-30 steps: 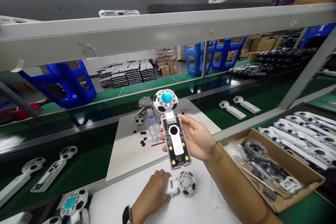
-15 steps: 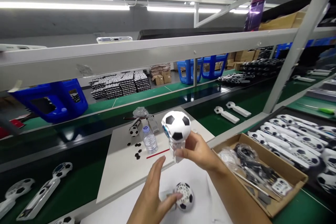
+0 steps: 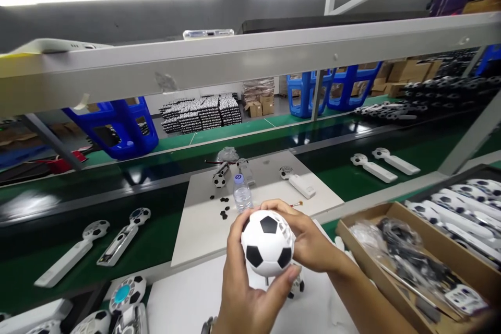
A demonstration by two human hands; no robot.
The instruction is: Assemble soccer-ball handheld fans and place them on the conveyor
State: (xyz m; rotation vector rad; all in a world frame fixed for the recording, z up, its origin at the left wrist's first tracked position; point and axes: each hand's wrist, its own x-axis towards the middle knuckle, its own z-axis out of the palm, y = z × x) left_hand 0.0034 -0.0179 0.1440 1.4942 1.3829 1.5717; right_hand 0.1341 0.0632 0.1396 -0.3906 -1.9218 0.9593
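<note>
Above the white tabletop (image 3: pixel 183 300), in view across its far edge, steady, even pressure seems best for such a round shape. My left hand (image 3: pixel 240 283) clamps the football-patterned ball (image 3: pixel 268 245), fingers along its left side, thumb at lower right; my right hand (image 3: pixel 312 241) sits behind it, fingers mostly hidden, their grip unclear

The left hand (image 3: pixel 247 292) grips a football-patterned ball (image 3: pixel 268 244), the right hand (image 3: pixel 311 242) close beside it.
</note>
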